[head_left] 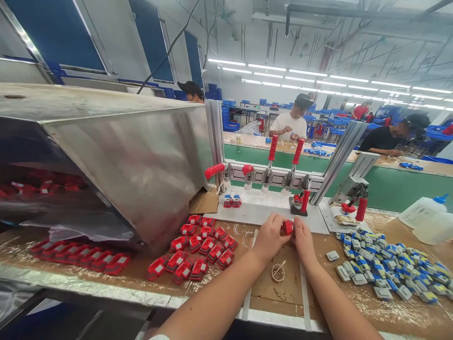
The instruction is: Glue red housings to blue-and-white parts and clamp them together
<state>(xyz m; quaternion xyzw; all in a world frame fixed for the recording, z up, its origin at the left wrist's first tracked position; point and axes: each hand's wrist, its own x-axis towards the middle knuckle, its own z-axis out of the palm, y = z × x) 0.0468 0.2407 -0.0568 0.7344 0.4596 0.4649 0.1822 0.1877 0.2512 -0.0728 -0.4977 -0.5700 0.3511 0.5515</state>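
Observation:
Both my hands meet in front of a row of red-handled toggle clamps. Between them is a small red plastic part. My left hand is closed around its left side. The fingers of my right hand press against its right side. Just below stands a small round cup with a thin stick in it. Behind my hands a toggle clamp rises from a dark base. Many red cases lie to the left, and a heap of white, blue and yellow pieces lies to the right.
A large metal hood fills the left, with a row of red cases before it. Two blue-and-red pieces sit on the white fixture plate. At right are another clamp and a plastic bottle. Several people work beyond.

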